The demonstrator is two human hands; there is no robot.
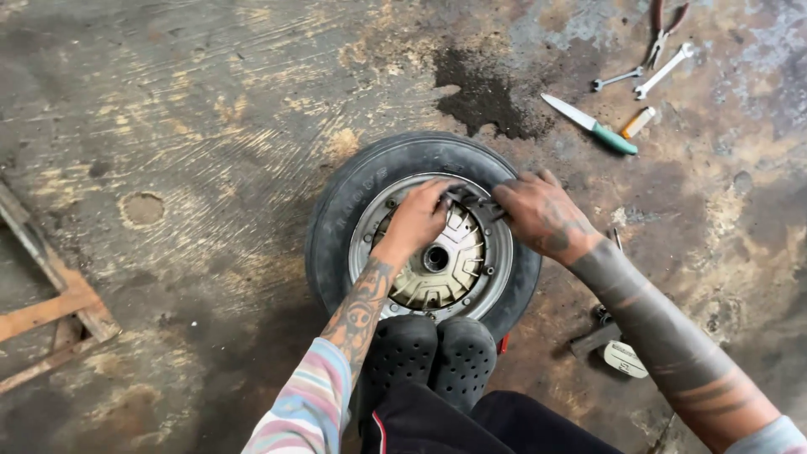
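Floor (210, 126): bare concrete, scuffed, rust-brown stained. Dark oily patch (483, 97) far centre. Rusty metal frame (50, 311) at left edge. Even daylight.

tyre (332, 227) black | rim (502, 252) silver | hub (450, 261) pale gold | clogs (433, 357) black, perforated | sleeve (307, 408) pastel-striped | knife handle (614, 139) green

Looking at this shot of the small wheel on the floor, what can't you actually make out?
All in the head view:
- The dark part between the left hand and right hand: fingers cover most of it, so its kind is unclear.
- Near edge of the tyre: hidden by the black perforated shoes.
- Pliers: handles cut off by the top edge.
- Grey tool by the right forearm: partly hidden, too small to name.
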